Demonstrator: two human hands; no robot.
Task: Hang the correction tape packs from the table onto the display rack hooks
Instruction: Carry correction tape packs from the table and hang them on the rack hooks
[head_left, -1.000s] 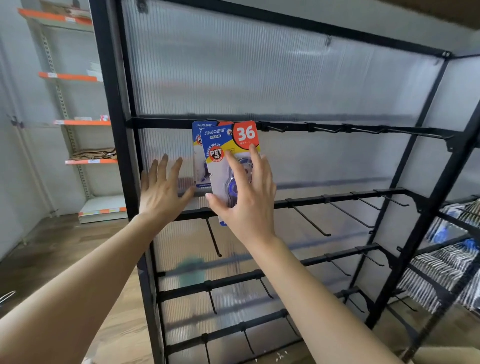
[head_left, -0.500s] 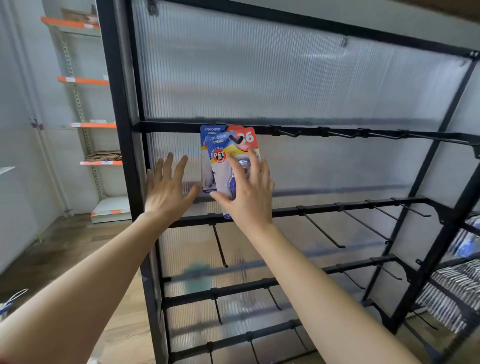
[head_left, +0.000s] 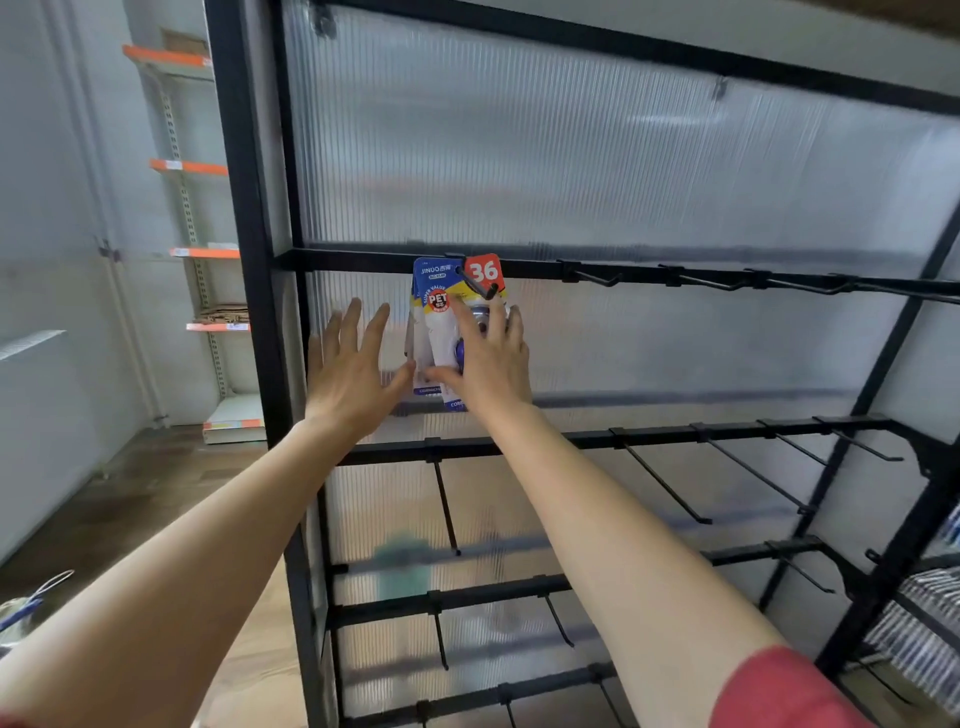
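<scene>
Two correction tape packs (head_left: 439, 312), blue and yellow cards with a red "36" tag, hang on the leftmost hook (head_left: 475, 285) of the upper rail of the black display rack (head_left: 249, 260). My right hand (head_left: 488, 358) lies flat against the front pack, fingers straight, thumb at its lower edge. My left hand (head_left: 353, 374) is spread open just left of the packs, its thumb touching their lower left corner. The front pack hides most of the one behind it.
More bare hooks (head_left: 597, 278) run along the upper rail to the right, and longer hooks (head_left: 665, 483) jut from the lower rails. Hung stock (head_left: 930, 618) fills a rack at lower right. Orange-edged wall shelves (head_left: 208, 253) stand at the left.
The front pack has slid further back on the hook, so the hook tip now shows in front of the card. Both hands stayed by the packs, the left thumb closing in.
</scene>
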